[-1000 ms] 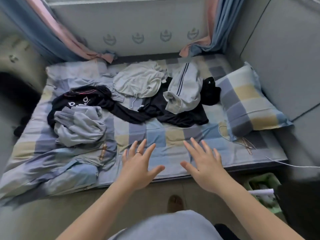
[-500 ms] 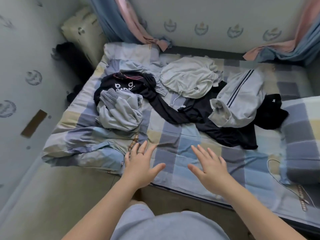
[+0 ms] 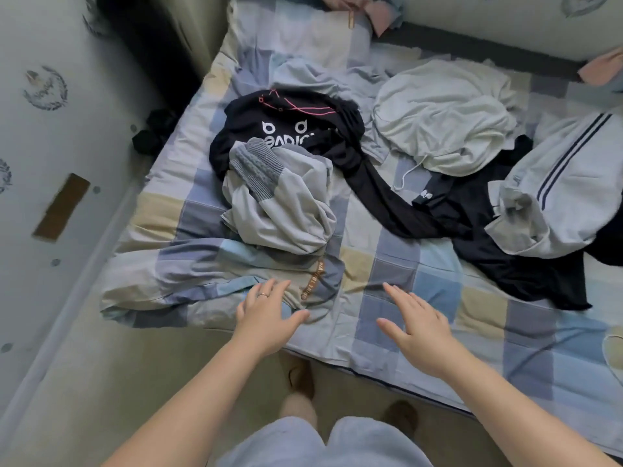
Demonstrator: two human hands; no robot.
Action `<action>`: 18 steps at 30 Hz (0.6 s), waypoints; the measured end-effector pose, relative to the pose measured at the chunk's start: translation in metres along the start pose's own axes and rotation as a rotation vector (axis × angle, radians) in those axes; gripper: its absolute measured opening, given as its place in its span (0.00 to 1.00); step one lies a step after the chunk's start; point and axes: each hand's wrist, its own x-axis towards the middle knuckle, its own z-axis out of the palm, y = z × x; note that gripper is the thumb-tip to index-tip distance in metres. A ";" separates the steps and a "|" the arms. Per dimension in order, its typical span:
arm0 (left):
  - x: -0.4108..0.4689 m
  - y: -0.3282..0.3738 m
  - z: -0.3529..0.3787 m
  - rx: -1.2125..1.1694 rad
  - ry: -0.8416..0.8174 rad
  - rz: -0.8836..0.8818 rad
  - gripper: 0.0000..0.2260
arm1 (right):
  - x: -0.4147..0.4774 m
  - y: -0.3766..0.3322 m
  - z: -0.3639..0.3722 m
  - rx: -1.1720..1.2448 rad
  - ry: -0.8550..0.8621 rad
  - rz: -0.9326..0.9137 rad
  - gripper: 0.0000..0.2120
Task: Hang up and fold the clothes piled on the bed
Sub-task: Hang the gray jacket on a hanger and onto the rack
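Clothes lie scattered on the checked bed point(image 3: 397, 264). A crumpled grey garment with a ribbed cuff point(image 3: 279, 203) sits on a black printed top point(image 3: 286, 129). A pale drawstring garment point(image 3: 441, 119) lies farther back, and a grey piece with dark stripes point(image 3: 556, 190) lies at the right over a long black garment point(image 3: 472, 230). My left hand point(image 3: 266, 318), with a ring, hovers open over the bed's near edge, fingers toward the grey garment. My right hand point(image 3: 418, 328) is open beside it, palm down, holding nothing.
A bunched checked blanket point(image 3: 188, 281) lies along the bed's near-left corner. A wall point(image 3: 50, 163) runs close on the left with a narrow strip of floor point(image 3: 135, 382). Curtain ends point(image 3: 381, 15) hang at the bed's far side. My feet stand at the bed's edge.
The view has swung left and down, closer to the bed. Both open hands have stayed out in front and now hang over the near edge by the grey garment.
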 end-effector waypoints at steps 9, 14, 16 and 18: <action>0.210 -0.108 0.005 -0.158 0.025 -0.144 0.40 | 0.240 -0.070 0.053 0.070 -0.017 -0.061 0.37; 0.312 -0.141 0.018 -0.622 0.248 -0.259 0.49 | 0.361 -0.091 0.085 0.253 0.108 -0.050 0.53; 0.345 -0.143 0.021 -0.741 0.304 -0.286 0.48 | 0.399 -0.103 0.096 0.424 0.140 0.040 0.59; 0.367 -0.144 0.023 -0.835 0.361 -0.322 0.43 | 0.428 -0.113 0.105 0.504 0.193 0.142 0.56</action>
